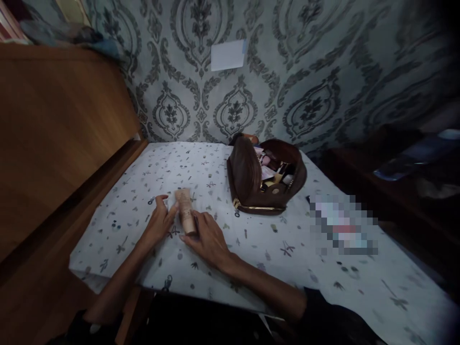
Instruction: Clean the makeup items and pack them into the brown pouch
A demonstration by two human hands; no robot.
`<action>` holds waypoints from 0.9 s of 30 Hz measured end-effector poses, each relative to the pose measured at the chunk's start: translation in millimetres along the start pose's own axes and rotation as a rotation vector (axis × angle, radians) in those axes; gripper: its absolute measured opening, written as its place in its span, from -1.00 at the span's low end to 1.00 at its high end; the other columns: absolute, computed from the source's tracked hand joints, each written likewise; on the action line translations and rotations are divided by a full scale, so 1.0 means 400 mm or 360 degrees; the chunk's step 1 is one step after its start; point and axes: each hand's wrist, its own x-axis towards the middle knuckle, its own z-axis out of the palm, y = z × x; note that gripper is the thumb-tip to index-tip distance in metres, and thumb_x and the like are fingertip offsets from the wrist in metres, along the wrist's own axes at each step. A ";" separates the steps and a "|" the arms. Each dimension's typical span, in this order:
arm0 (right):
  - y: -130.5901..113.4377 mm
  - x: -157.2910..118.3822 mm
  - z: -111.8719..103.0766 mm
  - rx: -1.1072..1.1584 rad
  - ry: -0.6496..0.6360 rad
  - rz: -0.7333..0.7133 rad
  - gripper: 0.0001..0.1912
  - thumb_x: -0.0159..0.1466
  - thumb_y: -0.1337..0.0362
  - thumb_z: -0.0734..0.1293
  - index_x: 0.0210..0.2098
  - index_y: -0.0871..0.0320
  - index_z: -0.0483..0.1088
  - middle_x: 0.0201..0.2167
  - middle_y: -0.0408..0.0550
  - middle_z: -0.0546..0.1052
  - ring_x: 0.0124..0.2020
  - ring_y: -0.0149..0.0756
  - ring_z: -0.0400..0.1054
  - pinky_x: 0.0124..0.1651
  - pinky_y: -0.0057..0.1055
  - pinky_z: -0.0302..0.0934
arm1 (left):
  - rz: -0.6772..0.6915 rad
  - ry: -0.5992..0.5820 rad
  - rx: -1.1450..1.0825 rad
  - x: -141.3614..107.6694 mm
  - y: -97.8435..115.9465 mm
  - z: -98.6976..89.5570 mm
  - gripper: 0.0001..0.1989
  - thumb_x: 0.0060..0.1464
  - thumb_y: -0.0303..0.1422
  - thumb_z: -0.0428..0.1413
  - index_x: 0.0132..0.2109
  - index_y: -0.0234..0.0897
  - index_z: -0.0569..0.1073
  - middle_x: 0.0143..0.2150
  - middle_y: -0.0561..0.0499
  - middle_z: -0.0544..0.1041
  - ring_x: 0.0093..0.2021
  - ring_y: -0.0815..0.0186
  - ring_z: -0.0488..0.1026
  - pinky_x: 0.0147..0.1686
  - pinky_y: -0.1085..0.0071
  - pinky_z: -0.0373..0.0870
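Observation:
A beige tube (186, 210) with a cap at its near end lies on the white patterned cloth, between my two hands. My right hand (207, 238) has its fingers around the capped end, with the thumb below it. On the tube's left side is my left hand (160, 221), its fingers apart and its thumb close to the upper part of the tube. Whether that thumb touches the tube is hard to tell. To the right stands a brown bag (247, 177), unzipped, with several small cosmetic items visible inside.
The cloth-covered table (201, 163) meets a patterned wall. A wooden cabinet (61, 129) borders the left side. A blurred-out flat object (343, 225) lies at the right. A clear plastic bottle (417, 155) is beyond the table's right edge. A white card (227, 55) is on the wall.

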 end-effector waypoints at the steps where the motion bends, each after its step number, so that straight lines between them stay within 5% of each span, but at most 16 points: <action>1: -0.008 0.004 0.002 -0.0043 -0.0009 0.0034 -0.34 0.23 0.04 0.37 0.21 0.24 0.21 -0.02 0.19 0.42 0.02 0.03 0.30 0.09 0.01 0.24 | 0.0035 0.0023 0.0014 -0.007 -0.008 0.000 -0.45 0.23 0.02 -0.11 0.16 -0.32 0.13 -0.36 0.04 0.43 -0.32 0.14 0.51 -0.22 0.18 0.44; 4: -0.019 0.014 0.010 -0.0088 0.0021 0.0079 -0.43 0.21 0.20 0.37 0.17 0.21 0.23 -0.02 0.17 0.45 0.02 0.01 0.31 0.09 -0.03 0.25 | 0.0220 0.0107 0.0115 -0.025 -0.038 0.008 -0.60 0.24 -0.05 -0.11 0.03 -0.26 0.19 -0.15 -0.07 0.42 -0.11 0.11 0.49 -0.07 0.11 0.43; 7: 0.007 0.021 0.003 0.0026 0.0122 0.0076 -0.45 0.14 0.39 0.34 0.13 0.15 0.25 0.01 0.11 0.46 0.06 -0.05 0.33 0.09 -0.14 0.27 | 0.0457 0.0067 0.0208 -0.027 -0.085 0.020 -0.66 0.19 -0.06 -0.06 -0.08 -0.23 0.29 -0.19 -0.03 0.38 -0.13 0.13 0.47 -0.04 0.10 0.46; 11: 0.066 0.013 -0.035 0.0195 0.0211 0.0115 -0.55 0.11 0.44 0.34 0.00 0.10 0.31 -0.09 0.01 0.50 -0.04 -0.15 0.40 0.01 -0.25 0.31 | 0.0553 0.0223 0.0269 -0.020 -0.133 0.034 -0.61 0.15 -0.08 -0.01 -0.01 -0.21 0.44 0.01 -0.13 0.36 -0.04 0.10 0.49 -0.03 0.13 0.50; 16: 0.097 -0.006 -0.055 0.0321 0.0277 0.0154 -0.61 0.09 0.48 0.36 -0.09 0.08 0.35 -0.16 -0.09 0.50 -0.12 -0.23 0.42 -0.02 -0.31 0.31 | 0.0410 0.0197 0.0251 -0.039 -0.075 0.029 -0.42 0.17 -0.04 -0.02 0.27 -0.13 0.25 -0.02 -0.08 0.54 -0.27 0.15 0.59 -0.22 0.22 0.55; 19: 0.103 -0.007 -0.044 0.0318 0.0304 0.0149 -0.61 0.06 0.51 0.37 -0.12 0.11 0.36 -0.17 -0.06 0.47 -0.12 -0.22 0.41 -0.03 -0.30 0.31 | 0.0280 0.0147 0.0325 -0.028 -0.014 0.035 -0.48 0.17 -0.03 0.00 0.18 -0.18 0.28 -0.20 -0.03 0.62 -0.40 0.14 0.60 -0.37 0.28 0.53; 24: 0.116 0.000 -0.031 0.0344 0.0337 0.0141 -0.59 0.02 0.56 0.36 -0.16 0.10 0.36 -0.19 -0.09 0.44 -0.13 -0.24 0.38 -0.04 -0.32 0.31 | 0.1043 0.0159 0.0401 0.035 0.024 0.113 -0.73 0.26 -0.15 -0.07 -0.11 -0.17 0.42 -0.04 -0.10 0.62 -0.02 0.11 0.58 -0.09 0.23 0.54; 27: 0.125 0.004 -0.024 0.0332 0.0344 0.0154 -0.68 0.04 0.53 0.34 -0.24 0.11 0.32 -0.22 -0.08 0.42 -0.14 -0.21 0.38 -0.05 -0.28 0.32 | 0.1440 0.0288 0.0516 0.057 0.006 0.182 -0.72 0.31 -0.24 -0.11 -0.11 -0.22 0.46 0.01 -0.15 0.61 -0.02 0.14 0.57 -0.04 0.21 0.53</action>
